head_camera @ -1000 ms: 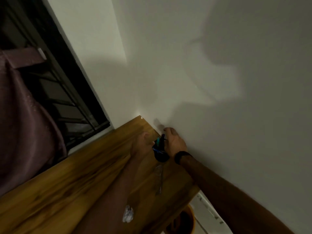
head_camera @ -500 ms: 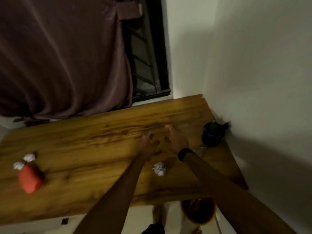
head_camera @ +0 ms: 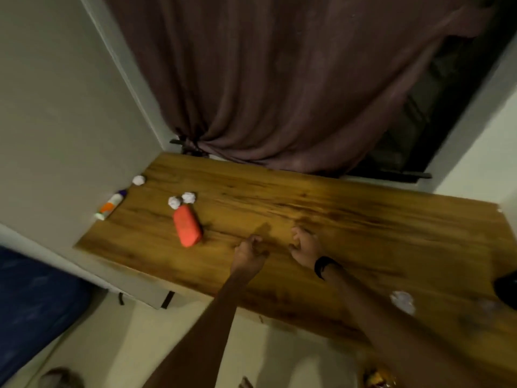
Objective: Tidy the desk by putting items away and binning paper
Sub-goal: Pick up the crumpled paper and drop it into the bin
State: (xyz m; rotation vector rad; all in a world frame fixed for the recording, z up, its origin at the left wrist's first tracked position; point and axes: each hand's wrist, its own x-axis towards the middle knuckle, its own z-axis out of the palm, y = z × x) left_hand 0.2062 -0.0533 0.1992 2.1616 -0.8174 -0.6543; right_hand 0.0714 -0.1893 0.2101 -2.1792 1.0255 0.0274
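The wooden desk top point(head_camera: 349, 219) spans the frame under a dull purple curtain point(head_camera: 279, 79) tied at its lower left.

An orange oblong case point(head_camera: 187, 226) lies at 10 o'clock from the left hand point(head_camera: 247, 254), well apart from it. Two crumpled white paper balls point(head_camera: 181, 199) touch each other just beyond the case's far end. A third white paper ball point(head_camera: 138, 180) sits near the desk's far left corner. A white tube with an orange band and purple cap point(head_camera: 110, 205) lies along the left wall edge; its label is too blurred to read. A fourth crumpled paper ball point(head_camera: 402, 301) lies at 4 o'clock from the right hand point(head_camera: 305, 247), near the front edge. A dark round object point(head_camera: 506, 289) is cut off at the right border.

Both hands hover over the desk's middle, fingers loosely curled, holding nothing. A black wristband point(head_camera: 323, 266) circles the right wrist. Nothing lies between the hands and the case.

Compared with half a second ago, the view has swung left: the case now lies nearer the hands, and the dark object has moved to the frame edge.
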